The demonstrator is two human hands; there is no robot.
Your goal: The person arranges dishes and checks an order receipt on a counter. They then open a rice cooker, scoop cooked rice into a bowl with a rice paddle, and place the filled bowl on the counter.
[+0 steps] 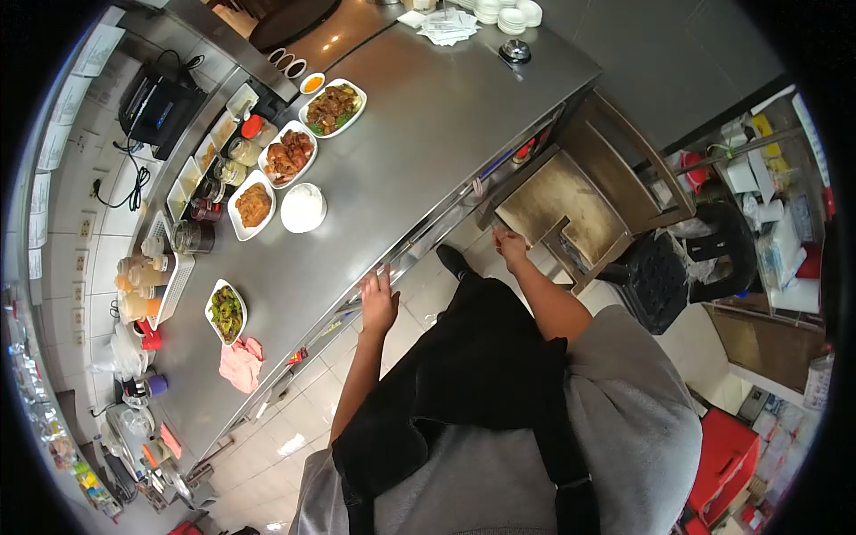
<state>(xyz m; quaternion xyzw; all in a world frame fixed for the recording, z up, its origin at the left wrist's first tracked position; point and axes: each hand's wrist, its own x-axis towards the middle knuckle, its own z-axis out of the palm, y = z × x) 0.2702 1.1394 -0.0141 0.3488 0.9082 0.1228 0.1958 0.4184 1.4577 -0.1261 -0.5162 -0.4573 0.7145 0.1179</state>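
Note:
My left hand (379, 300) is at the edge of the steel counter (392, 169), fingers apart, holding nothing. Over the floor near a wooden chair (566, 201), my right hand (510, 247) has its fingers curled; whether it holds anything is hidden. On the counter stand white dishes with a green vegetable dish (226, 312), fried meat (253, 206), glazed meat pieces (290, 157) and meat with greens (331, 110). A round white stack (304, 209) stands beside them. A pink cloth (242, 364) lies by the vegetable dish.
Sauce jars (193, 236) and a white basket (175, 290) line the counter's far side. A bell (514, 52), papers (448, 28) and small white dishes (513, 20) are at the top. Black stools (655, 281) and a red box (724, 464) stand right.

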